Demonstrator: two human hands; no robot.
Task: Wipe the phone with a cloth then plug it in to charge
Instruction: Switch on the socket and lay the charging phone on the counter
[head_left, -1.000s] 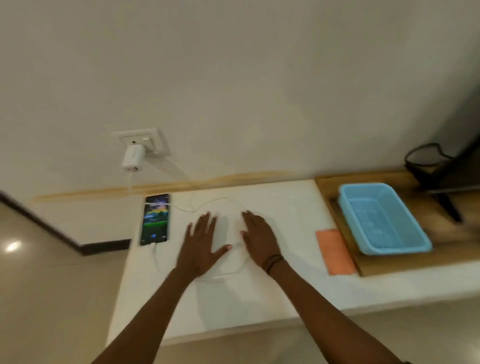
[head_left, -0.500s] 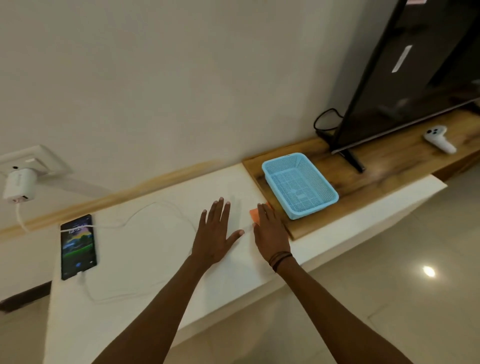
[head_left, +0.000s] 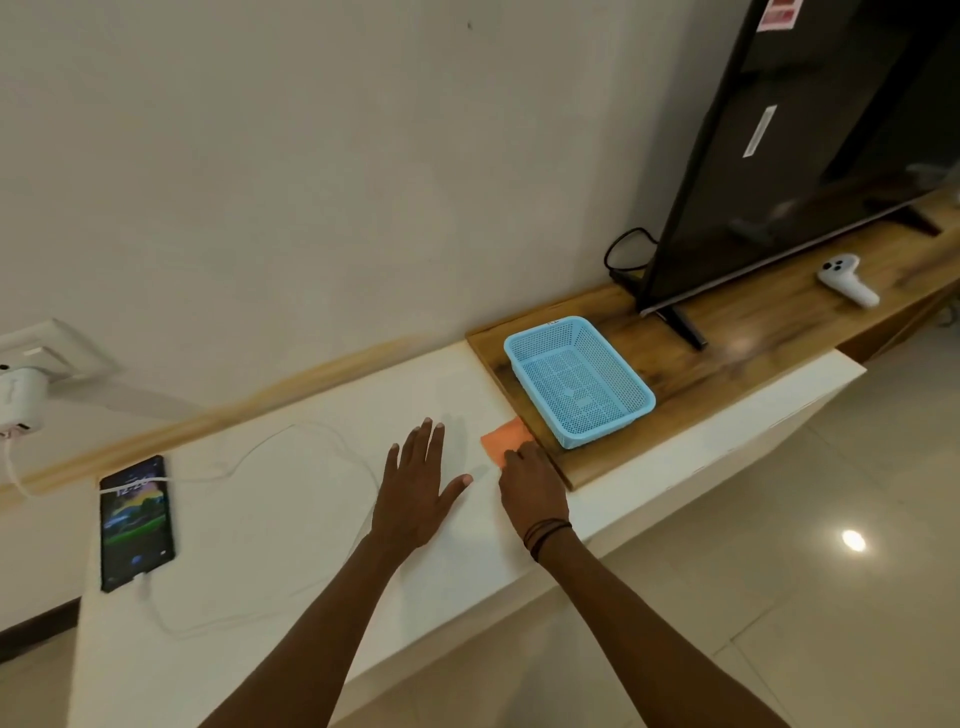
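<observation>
The black phone (head_left: 136, 522) lies at the left of the white counter (head_left: 291, 525), screen lit, with a white cable (head_left: 270, 452) plugged into its near end. The cable loops over the counter to a white charger (head_left: 21, 397) in the wall socket (head_left: 49, 345). An orange cloth (head_left: 503, 436) lies flat near the wooden board. My right hand (head_left: 532, 486) rests on the cloth's near part, fingers down on it; whether it grips the cloth I cannot tell. My left hand (head_left: 418, 486) lies flat on the counter, fingers spread, holding nothing.
A light blue mesh basket (head_left: 579, 382) stands on the wooden shelf (head_left: 737, 343) to the right. Behind it stands a large black TV (head_left: 810, 145) with a black cord, and a white controller (head_left: 847, 278). Tiled floor lies below the counter edge.
The view has swung right. Both hands moved right along the counter, away from the phone. My right hand came onto the orange cloth and now covers more of it.
</observation>
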